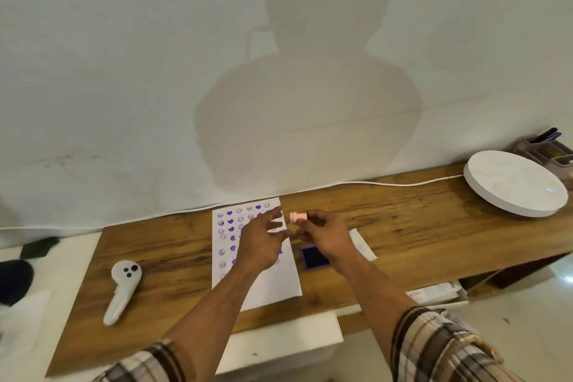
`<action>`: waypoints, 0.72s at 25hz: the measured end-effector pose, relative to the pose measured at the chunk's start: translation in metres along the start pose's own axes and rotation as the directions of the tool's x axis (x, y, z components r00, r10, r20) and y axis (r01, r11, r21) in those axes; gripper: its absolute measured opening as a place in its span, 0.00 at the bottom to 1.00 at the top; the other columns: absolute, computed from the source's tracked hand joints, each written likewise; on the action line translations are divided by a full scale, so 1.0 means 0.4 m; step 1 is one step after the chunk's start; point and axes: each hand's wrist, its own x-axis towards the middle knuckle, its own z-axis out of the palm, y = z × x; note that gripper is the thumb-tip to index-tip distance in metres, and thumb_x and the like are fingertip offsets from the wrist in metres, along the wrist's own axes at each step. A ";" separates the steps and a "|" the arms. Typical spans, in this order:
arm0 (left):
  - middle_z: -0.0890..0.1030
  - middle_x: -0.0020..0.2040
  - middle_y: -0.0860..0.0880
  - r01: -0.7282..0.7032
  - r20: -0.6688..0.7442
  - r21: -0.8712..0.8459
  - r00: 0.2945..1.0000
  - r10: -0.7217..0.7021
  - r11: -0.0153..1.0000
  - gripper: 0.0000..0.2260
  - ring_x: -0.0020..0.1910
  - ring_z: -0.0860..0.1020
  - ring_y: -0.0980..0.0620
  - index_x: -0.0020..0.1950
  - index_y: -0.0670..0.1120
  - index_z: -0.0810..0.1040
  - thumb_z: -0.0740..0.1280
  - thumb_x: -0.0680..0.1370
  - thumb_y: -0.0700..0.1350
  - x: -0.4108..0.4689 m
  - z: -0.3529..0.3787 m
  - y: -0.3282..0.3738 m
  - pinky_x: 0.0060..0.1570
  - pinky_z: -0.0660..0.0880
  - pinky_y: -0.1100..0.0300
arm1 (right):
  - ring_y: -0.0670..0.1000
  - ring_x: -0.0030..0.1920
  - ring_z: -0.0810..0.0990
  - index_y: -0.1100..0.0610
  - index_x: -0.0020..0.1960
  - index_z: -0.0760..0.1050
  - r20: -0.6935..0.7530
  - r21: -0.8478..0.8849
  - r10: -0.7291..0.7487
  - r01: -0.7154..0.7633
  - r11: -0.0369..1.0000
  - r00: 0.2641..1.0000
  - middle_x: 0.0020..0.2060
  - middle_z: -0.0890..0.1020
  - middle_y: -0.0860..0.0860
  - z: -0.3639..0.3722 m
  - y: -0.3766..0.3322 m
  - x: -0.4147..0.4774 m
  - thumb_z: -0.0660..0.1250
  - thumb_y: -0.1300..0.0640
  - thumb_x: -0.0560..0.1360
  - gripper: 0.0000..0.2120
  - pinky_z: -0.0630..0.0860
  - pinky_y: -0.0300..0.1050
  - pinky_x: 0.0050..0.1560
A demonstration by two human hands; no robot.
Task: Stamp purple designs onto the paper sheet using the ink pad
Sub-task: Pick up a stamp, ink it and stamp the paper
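A white paper sheet (pixel 279 284) lies on the wooden table (pixel 403 226), printed with rows of purple hearts and smiley faces. Right of it sits the open purple ink pad (pixel 313 258). My right hand (pixel 325 234) holds a small pink stamp (pixel 298 217) in its fingertips, above the sheet's right edge and beyond the pad. My left hand (pixel 262 240) hovers over the sheet with fingers spread, holding nothing, and hides part of the stamped rows.
A white controller (pixel 122 288) lies at the table's left. A round white disc (pixel 514 183) sits at the far right with a white cable (pixel 403 183) along the wall. A white card or lid (pixel 362 243) lies behind my right wrist. An organiser (pixel 548 150) stands in the corner.
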 end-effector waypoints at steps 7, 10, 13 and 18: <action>0.86 0.59 0.51 -0.087 0.007 -0.026 0.996 0.087 0.996 0.19 0.52 0.84 0.55 0.68 0.51 0.82 0.75 0.77 0.41 -0.060 -0.002 0.032 0.56 0.81 0.58 | 0.50 0.49 0.89 0.55 0.60 0.84 0.084 0.025 0.006 -0.008 1.000 0.996 0.50 0.90 0.48 -0.011 -0.038 -0.066 0.75 0.57 0.78 0.10 0.85 0.44 0.51; 0.87 0.58 0.49 -0.094 0.001 -0.035 0.996 0.094 0.995 0.18 0.55 0.84 0.51 0.66 0.50 0.83 0.75 0.77 0.41 -0.060 -0.004 0.033 0.61 0.81 0.50 | 0.52 0.49 0.89 0.55 0.60 0.84 0.088 0.035 0.002 -0.005 0.999 0.996 0.51 0.89 0.49 -0.008 -0.033 -0.068 0.74 0.58 0.79 0.10 0.86 0.46 0.52; 0.86 0.55 0.52 -0.108 -0.008 -0.041 0.994 0.107 0.993 0.19 0.54 0.84 0.51 0.67 0.51 0.81 0.75 0.77 0.41 -0.049 -0.007 0.029 0.59 0.81 0.54 | 0.53 0.49 0.89 0.53 0.59 0.83 0.079 0.091 -0.006 -0.001 0.996 0.997 0.51 0.89 0.50 -0.005 -0.027 -0.058 0.74 0.59 0.79 0.09 0.86 0.49 0.54; 0.86 0.54 0.52 -0.136 -0.032 -0.002 0.990 0.136 0.991 0.16 0.50 0.85 0.53 0.63 0.51 0.83 0.76 0.76 0.46 -0.028 -0.004 0.014 0.46 0.81 0.63 | 0.55 0.50 0.89 0.56 0.62 0.82 0.079 0.118 0.020 -0.029 0.993 0.997 0.53 0.89 0.53 -0.006 -0.016 -0.041 0.73 0.60 0.79 0.11 0.85 0.52 0.56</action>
